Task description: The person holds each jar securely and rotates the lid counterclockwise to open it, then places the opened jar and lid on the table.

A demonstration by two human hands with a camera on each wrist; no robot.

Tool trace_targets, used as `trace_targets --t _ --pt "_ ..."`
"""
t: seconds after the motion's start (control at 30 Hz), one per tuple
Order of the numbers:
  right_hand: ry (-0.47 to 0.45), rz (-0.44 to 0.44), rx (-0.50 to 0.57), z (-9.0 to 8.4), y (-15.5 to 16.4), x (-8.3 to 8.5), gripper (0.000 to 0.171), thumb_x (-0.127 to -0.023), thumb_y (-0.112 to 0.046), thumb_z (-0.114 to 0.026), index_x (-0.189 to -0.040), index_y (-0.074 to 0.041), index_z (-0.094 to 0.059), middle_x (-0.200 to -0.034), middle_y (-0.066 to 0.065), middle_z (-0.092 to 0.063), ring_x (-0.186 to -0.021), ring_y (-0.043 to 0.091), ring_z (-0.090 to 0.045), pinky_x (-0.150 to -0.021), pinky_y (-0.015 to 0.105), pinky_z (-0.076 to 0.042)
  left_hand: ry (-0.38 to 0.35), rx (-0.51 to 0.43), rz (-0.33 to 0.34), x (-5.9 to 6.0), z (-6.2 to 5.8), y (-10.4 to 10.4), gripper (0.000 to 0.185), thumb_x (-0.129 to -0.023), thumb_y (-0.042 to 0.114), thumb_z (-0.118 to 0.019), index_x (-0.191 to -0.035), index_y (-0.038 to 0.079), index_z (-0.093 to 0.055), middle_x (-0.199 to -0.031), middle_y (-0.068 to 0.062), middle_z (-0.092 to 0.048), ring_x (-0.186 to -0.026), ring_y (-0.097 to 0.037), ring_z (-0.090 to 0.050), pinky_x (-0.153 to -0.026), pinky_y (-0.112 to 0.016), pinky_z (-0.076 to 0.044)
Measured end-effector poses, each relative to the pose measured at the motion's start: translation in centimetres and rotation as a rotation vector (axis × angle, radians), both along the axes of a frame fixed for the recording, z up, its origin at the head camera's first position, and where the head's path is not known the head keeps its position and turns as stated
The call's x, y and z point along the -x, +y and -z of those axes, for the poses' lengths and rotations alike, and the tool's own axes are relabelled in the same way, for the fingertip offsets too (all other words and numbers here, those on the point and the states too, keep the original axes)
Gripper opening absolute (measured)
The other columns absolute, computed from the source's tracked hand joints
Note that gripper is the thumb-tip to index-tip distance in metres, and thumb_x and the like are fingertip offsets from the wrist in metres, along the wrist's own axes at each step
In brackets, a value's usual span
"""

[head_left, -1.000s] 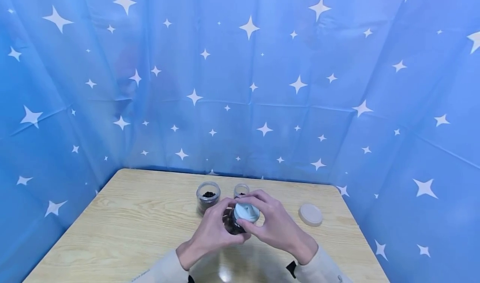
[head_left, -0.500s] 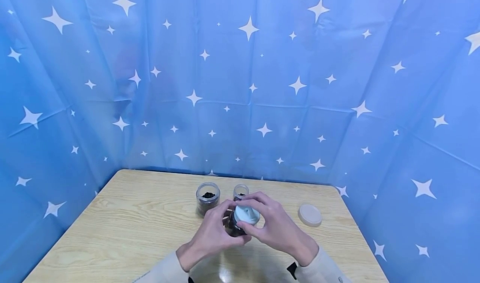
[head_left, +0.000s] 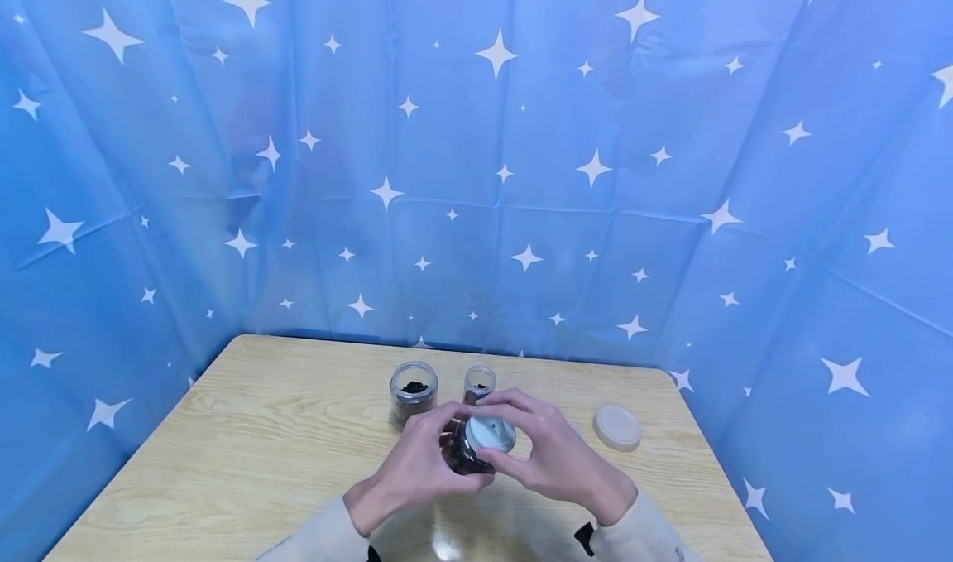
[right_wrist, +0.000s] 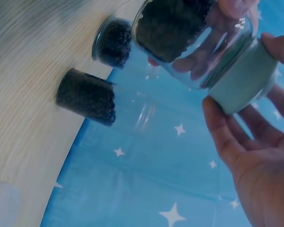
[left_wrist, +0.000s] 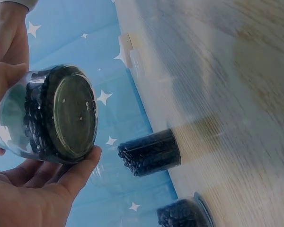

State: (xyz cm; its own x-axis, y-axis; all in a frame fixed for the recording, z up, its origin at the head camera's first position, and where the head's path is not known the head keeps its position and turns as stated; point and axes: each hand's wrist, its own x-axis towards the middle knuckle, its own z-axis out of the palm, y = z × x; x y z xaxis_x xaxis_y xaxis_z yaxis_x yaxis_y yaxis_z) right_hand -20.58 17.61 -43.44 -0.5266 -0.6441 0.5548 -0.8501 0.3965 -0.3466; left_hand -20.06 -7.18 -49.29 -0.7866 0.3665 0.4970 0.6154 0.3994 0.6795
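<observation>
Head view, and there's 1 jar [head_left: 458, 456] held up off the worktop [head_left: 260, 438]!
Left grip [head_left: 417, 461] curls round its body; right grip [head_left: 554, 450] pinches the pale green lid [head_left: 491, 436], spread just lid-wide. Long axis leans from left grip to right, lid end nearer the right.

left hand [head_left: 419, 463] partly hides the held jar [head_left: 457, 456]; the left wrist view crops a standing jar [left_wrist: 181, 215].
</observation>
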Motion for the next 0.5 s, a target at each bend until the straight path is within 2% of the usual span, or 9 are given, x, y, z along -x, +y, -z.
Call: trace_targets --t 0.2,0.5 --pt "-0.005 -0.051 -0.002 0.32 0.59 0.46 0.053 -0.099 -0.015 -0.094 -0.148 -0.011 -0.076 -0.151 0.006 -0.076 -0.134 0.026 -0.080 -0.110 0.040 -0.068 -0.009 0.008 0.011 0.25 -0.04 -0.04 0.071 -0.079 0.036 -0.107 -0.141 0.022 -0.074 -0.126 0.009 -0.083 -0.110 -0.006 -0.077 -0.099 -0.030 -0.067" --pt "0.001 -0.062 -0.012 0.75 1.11 0.99 0.053 -0.100 -0.018 -0.094 -0.150 -0.013 -0.075 -0.153 0.008 -0.075 -0.136 0.027 -0.079 -0.112 0.043 -0.067 -0.064 0.029 -0.011 0.20 -0.26 0.10 0.074 -0.078 0.037 -0.107 -0.143 0.021 -0.074 -0.127 0.011 -0.083 -0.109 -0.004 -0.076 -0.097 -0.028 -0.066"
